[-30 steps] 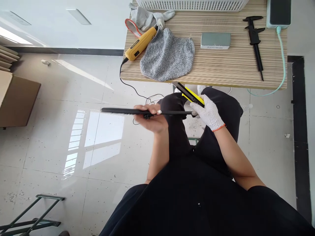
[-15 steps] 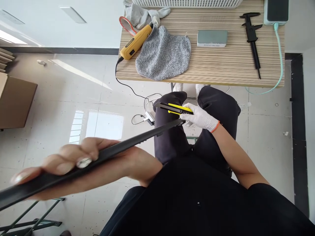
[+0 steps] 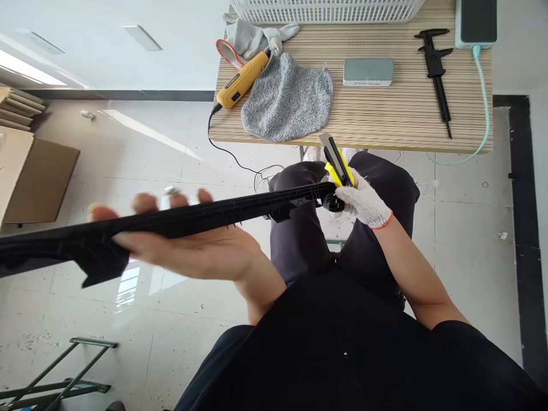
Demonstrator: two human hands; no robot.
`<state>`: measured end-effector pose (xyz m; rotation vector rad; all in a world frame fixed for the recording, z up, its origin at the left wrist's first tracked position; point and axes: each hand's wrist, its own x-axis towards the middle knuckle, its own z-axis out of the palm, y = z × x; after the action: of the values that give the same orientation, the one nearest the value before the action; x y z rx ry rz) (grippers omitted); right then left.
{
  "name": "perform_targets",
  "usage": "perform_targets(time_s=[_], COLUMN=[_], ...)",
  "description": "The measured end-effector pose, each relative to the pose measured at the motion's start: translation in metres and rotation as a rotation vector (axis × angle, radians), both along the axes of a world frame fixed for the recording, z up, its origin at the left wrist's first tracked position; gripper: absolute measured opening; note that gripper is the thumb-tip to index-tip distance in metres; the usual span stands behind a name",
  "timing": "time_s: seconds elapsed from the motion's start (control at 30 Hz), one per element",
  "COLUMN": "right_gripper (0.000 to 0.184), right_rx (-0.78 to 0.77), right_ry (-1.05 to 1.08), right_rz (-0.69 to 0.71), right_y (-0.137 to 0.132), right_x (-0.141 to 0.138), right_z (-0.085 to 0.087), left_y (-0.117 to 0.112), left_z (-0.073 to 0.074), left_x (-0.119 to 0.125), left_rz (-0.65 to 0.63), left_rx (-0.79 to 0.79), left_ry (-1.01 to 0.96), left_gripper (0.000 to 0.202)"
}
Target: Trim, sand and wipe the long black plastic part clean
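A long black plastic strip (image 3: 205,216) runs from the far left to above my knees. My bare left hand (image 3: 188,248) lies under its middle, palm up, fingers stretched past the strip and supporting it. My right hand (image 3: 363,200), in a white knit glove, grips a yellow and black utility knife (image 3: 336,161) with its blade end pointing up, and touches the strip's right end. I sit with my black-clad legs below the table edge.
The striped wooden table (image 3: 385,120) carries a grey cloth (image 3: 289,97), a yellow corded tool (image 3: 242,80), a grey block (image 3: 368,71), a black caliper (image 3: 436,68), a white basket (image 3: 329,8) and a charging phone (image 3: 475,23). A cardboard box (image 3: 38,177) stands left on the tiled floor.
The strip has turned from edge-on to its ribbed side facing me and levelled out. My left hand opened flat beneath it. The knife swung from lying sideways to pointing up.
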<state>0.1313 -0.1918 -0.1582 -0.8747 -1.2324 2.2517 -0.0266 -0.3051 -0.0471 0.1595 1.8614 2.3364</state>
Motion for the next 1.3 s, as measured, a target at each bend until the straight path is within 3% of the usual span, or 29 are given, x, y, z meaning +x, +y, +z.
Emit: perform_targets(time_s=[0.07,0.13,0.33,0.5,0.6,0.8,0.97,1.1,1.2,1.3], right_gripper=[0.056,0.054,0.055,0.051,0.042,0.041,0.041,0.049,0.059,0.066], right_rx=[0.006,0.014,0.013,0.005,0.072,0.153,0.25,0.321,0.38,0.412], right_ry=[0.001,0.02,0.006,-0.044,-0.136,-0.212,-0.264,-0.279,-0.286,-0.26], right_rz=[-0.005,-0.015,-0.044,0.001,0.062,0.053,-0.182,-0.336,-0.31,-0.199], right_y=[0.001,0.003,0.005,0.003,0.0,-0.005,0.0,0.006,0.005,0.002], right_x=[0.0,0.0,0.0,-0.001,-0.003,-0.009,-0.009,-0.005,-0.003,0.001], right_z=[-0.001,-0.001,-0.003,-0.004,-0.004,-0.004,-0.01,-0.009,-0.001,0.006], left_y=[0.005,0.01,0.018,0.021,0.023,0.033,0.042,0.046,0.044,0.04], left_z=[-0.016,-0.032,-0.07,-0.089,-0.099,-0.115,-0.131,-0.138,-0.134,-0.128], left_x=[0.002,0.003,-0.002,-0.005,-0.004,-0.003,0.001,0.007,0.007,0.004], left_rz=[0.018,-0.147,-0.491,-0.621,-0.718,-0.693,-0.647,-0.61,-0.669,-0.747], left_rx=[0.202,0.228,0.066,0.098,0.123,0.051,0.068,0.034,0.018,0.024], left_ry=[0.206,0.249,0.209,0.145,0.231,0.367,0.204,0.042,-0.052,-0.142], left_gripper=[0.036,0.027,0.048,0.051,0.055,0.063,0.068,0.053,0.046,0.047])
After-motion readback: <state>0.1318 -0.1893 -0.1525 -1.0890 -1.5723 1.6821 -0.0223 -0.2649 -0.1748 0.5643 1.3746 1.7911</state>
